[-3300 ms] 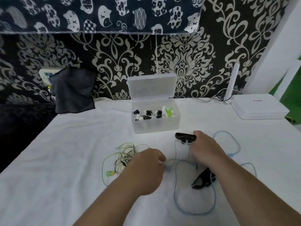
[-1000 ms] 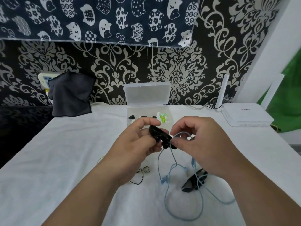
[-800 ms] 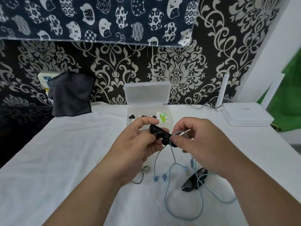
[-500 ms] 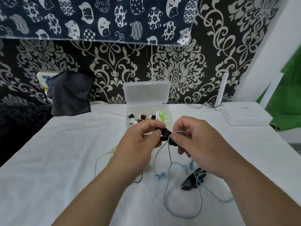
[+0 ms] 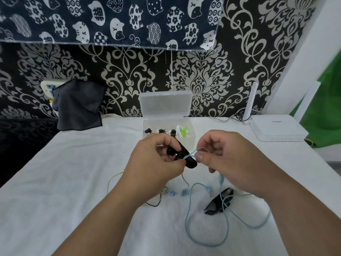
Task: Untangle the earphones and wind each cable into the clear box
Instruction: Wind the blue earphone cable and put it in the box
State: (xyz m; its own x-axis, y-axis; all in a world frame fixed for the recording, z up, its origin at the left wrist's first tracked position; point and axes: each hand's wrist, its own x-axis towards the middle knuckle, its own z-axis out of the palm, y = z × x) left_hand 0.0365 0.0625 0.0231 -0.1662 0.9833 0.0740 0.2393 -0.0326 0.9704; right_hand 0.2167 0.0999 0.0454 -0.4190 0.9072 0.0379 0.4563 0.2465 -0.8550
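My left hand [image 5: 155, 163] grips a black clip [image 5: 186, 157] above the table, in front of the clear box [image 5: 191, 139]. My right hand [image 5: 228, 156] pinches a loop of the light blue earphone cable [image 5: 226, 224] right at the clip. The rest of the blue cable hangs down and lies in loops on the white cloth, with its blue earbuds [image 5: 178, 193] below my hands. A second black clip [image 5: 218, 201] lies on the cable to the right. A tangle of green and black earphone cables [image 5: 156, 199] is mostly hidden under my left forearm. The box stands open with several earphones inside.
A white router [image 5: 280, 128] with upright antennas stands at the back right. A dark cloth [image 5: 79, 106] hangs over a wall socket at the back left. The white tablecloth [image 5: 64, 182] drops off at the left edge.
Both hands lifted the black clip and blue cable off the table. Over the last second the left hand's grip shifted on the clip, and the right hand kept pinching the cable loop.
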